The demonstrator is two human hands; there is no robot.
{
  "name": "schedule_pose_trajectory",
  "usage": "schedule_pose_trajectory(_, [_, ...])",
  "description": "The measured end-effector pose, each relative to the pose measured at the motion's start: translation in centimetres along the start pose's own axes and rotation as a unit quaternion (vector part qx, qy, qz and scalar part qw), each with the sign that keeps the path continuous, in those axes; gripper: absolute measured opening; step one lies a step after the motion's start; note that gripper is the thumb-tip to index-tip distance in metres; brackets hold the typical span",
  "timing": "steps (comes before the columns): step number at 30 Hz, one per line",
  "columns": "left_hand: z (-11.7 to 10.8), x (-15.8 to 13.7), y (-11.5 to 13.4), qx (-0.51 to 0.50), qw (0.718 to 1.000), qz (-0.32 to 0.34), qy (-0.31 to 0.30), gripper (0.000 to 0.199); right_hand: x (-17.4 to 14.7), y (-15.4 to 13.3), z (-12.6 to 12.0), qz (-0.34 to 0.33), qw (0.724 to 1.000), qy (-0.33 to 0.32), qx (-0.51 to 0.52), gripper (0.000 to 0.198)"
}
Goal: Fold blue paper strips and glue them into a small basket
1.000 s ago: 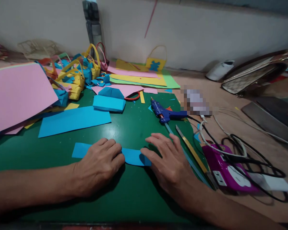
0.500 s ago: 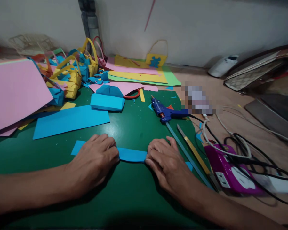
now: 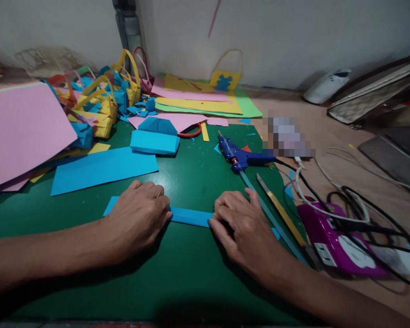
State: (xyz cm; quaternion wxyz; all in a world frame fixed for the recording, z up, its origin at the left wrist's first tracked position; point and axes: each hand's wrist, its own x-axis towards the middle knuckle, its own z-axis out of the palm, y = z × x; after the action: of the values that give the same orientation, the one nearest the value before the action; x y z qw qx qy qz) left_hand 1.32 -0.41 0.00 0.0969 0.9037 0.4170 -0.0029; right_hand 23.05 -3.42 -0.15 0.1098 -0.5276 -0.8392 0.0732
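Pale wall [image 3: 276, 41] behind a green board [image 3: 177, 282] on a cluttered table. Across the board's middle lies a narrow blue paper strip [image 3: 191, 217], running under both hands. Left hand [image 3: 136, 218]: fingers curled in, pinching the strip. Right hand [image 3: 244, 223]: thumb and fingers drawn close together on it farther along. The paper looks light, likely stiff enough to keep a crease yet easily bent or torn; its long edges, near the ends, seem the best hold. Just beyond the right hand, a blue glue gun [image 3: 230, 152] and a yellow cutter [image 3: 282, 212] crowd that side. Farther left lie a wide blue sheet [image 3: 104, 168] and a folded blue piece [image 3: 155, 142].
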Motion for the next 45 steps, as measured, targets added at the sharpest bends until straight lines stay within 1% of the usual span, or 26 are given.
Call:
schedule_pose_trajectory(2, [0.01,0.07,-0.03,0.003,1.0,-0.004,0.004,0.027,0.01,-0.05,-0.07,0.001,1.0,-0.003,-0.007,0.024])
schedule_pose_trajectory(7, [0.09,0.13,-0.17,0.008,1.0,0.008,0.021,0.025,0.12,-0.07,-0.13,-0.025,0.999,0.019,-0.029,0.026])
schedule_pose_trajectory(13, [-0.22,0.11,-0.17,0.007,1.0,0.015,0.012,0.026,0.1,0.08,0.01,-0.042,0.998,0.038,-0.034,0.027])
schedule_pose_trajectory(18, [-0.25,0.22,-0.28,-0.008,1.0,0.005,0.001,0.021,0.0,0.11,-0.01,-0.034,0.999,0.028,-0.028,0.024])
schedule_pose_trajectory(24, [-0.16,0.32,-0.38,-0.007,1.0,0.0,0.002,0.019,0.09,0.12,-0.09,-0.031,0.999,0.027,-0.026,0.022])
schedule_pose_trajectory(30, [-0.16,0.35,-0.37,-0.012,1.0,0.003,0.002,0.02,-0.01,0.05,-0.22,-0.025,1.0,0.01,-0.012,0.021])
schedule_pose_trajectory(39, [0.08,0.28,-0.41,0.003,1.0,0.012,0.018,0.019,-0.05,-0.18,-0.38,-0.036,0.999,0.004,-0.038,0.022])
schedule_pose_trajectory(45, [-0.01,0.31,-0.4,0.002,1.0,0.009,0.008,0.02,-0.04,-0.16,-0.33,-0.037,0.998,0.002,-0.045,0.02])
